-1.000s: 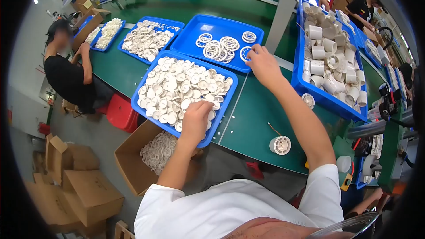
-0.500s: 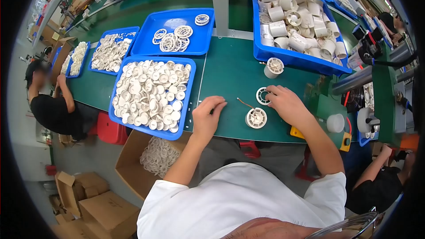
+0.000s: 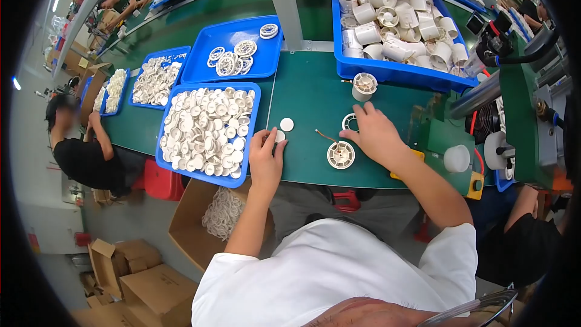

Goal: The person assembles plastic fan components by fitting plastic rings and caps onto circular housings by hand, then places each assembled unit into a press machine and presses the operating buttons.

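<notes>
Green tabletop (image 3: 305,91) ran beneath two bare hands and a few smooth white parts. The left hand (image 3: 265,162) curved its thumb and fingertips around a small flat disc (image 3: 279,136); whether they pinched it or merely touched it, I could not tell. A loose disc (image 3: 287,125) lay just beyond, flat on its broad face, so it seemed unlikely to roll.

The right hand (image 3: 381,137) was spread, thumb apart from fingers, around a thin openwork ring (image 3: 348,122) on the table; contact was unclear. That wide span probably suited the ring's rim.

Between the hands, nearer the body, stood a short white cylinder (image 3: 341,155), its spoked, wheel-like end facing up and a thin brownish wire (image 3: 325,135) trailing away. It was probably stood there to be within reach of both hands. Farther back, a second cylinder (image 3: 364,86) stood just beside a deep blue bin (image 3: 407,75) heaped with similar tubes.

Glossy blue plastic trays sat leftward: one (image 3: 252,139) piled with discs, another (image 3: 212,36) holding spoked rings, their raised rims likely containing the slippery-looking pieces.
</notes>
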Motion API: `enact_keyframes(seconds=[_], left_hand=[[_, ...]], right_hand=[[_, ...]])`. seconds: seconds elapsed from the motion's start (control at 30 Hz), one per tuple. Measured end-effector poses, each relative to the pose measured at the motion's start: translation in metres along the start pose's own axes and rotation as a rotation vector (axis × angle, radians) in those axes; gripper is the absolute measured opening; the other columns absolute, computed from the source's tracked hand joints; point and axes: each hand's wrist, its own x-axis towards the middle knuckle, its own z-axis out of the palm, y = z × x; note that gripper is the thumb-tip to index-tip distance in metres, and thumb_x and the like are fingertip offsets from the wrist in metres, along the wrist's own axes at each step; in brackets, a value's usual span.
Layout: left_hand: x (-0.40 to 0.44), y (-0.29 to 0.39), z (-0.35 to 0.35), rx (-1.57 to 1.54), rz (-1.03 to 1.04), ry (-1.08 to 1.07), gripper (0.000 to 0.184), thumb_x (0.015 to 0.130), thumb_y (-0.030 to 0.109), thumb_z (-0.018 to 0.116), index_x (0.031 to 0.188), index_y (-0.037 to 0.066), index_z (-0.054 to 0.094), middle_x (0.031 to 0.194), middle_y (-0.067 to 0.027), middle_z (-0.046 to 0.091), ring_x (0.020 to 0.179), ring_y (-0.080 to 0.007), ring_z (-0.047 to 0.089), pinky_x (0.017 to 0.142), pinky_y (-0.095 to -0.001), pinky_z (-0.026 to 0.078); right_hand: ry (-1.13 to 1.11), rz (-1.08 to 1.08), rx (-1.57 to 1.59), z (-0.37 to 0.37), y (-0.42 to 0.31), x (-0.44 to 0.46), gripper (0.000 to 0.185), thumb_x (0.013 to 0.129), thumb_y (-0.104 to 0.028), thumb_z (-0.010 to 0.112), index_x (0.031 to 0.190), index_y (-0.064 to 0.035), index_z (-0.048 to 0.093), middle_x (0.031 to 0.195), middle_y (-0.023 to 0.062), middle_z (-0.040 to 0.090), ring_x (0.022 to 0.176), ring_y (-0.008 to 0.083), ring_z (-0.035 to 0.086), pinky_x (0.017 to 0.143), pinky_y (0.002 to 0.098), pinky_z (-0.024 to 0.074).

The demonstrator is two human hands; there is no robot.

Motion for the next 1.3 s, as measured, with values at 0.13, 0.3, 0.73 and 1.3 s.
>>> enact_keyframes(seconds=[0.13, 0.3, 0.73, 1.3], left_hand=[[0.001, 0.0, -0.002, -0.057, -0.057, -0.038, 0.035, 0.081, 0.001, 0.083, 0.115, -0.001, 0.074, 0.108, -0.0142, 0.069, 0.09, -0.0279, 0.067, 0.079, -0.0371, 0.055], [0.005, 0.057, -0.013, -0.315, 0.017, -0.031, 0.026, 0.083, 0.002, 0.081, 0.108, 0.003, 0.074, 0.11, -0.0155, 0.073, 0.101, -0.0339, 0.071, 0.087, -0.04, 0.057], [-0.011, 0.088, 0.008, -0.498, 0.153, -0.214, 0.032, 0.078, 0.002, 0.084, 0.108, 0.002, 0.074, 0.123, -0.0169, 0.07, 0.106, -0.0327, 0.069, 0.092, -0.0398, 0.057], [-0.024, 0.072, 0.03, -0.77, -0.159, -0.318, 0.055, 0.074, 0.004, 0.09, 0.124, 0.0, 0.065, 0.117, -0.0146, 0.072, 0.106, -0.026, 0.074, 0.092, -0.0354, 0.059]], right_hand=[[-0.115, -0.051, -0.061, 0.011, 0.001, 0.005, 0.059, 0.088, -0.032, 0.079, 0.129, 0.0054, 0.058, 0.12, 0.0216, 0.058, 0.108, 0.0383, 0.063, 0.095, 0.043, 0.055], [-0.054, -0.141, 0.106, 0.008, 0.016, -0.008, 0.058, 0.084, -0.022, 0.082, 0.135, -0.0022, 0.059, 0.12, 0.0213, 0.057, 0.113, 0.0384, 0.058, 0.102, 0.0444, 0.0512], [0.166, -0.099, 0.565, -0.024, -0.011, -0.06, 0.064, 0.078, -0.01, 0.084, 0.138, -0.0057, 0.06, 0.125, 0.0131, 0.066, 0.111, 0.0271, 0.063, 0.086, 0.0352, 0.0568], [-0.082, -0.247, 0.672, -0.014, -0.011, -0.053, 0.067, 0.08, -0.006, 0.082, 0.142, -0.0089, 0.057, 0.13, 0.0108, 0.064, 0.12, 0.0304, 0.058, 0.098, 0.0412, 0.0535]])
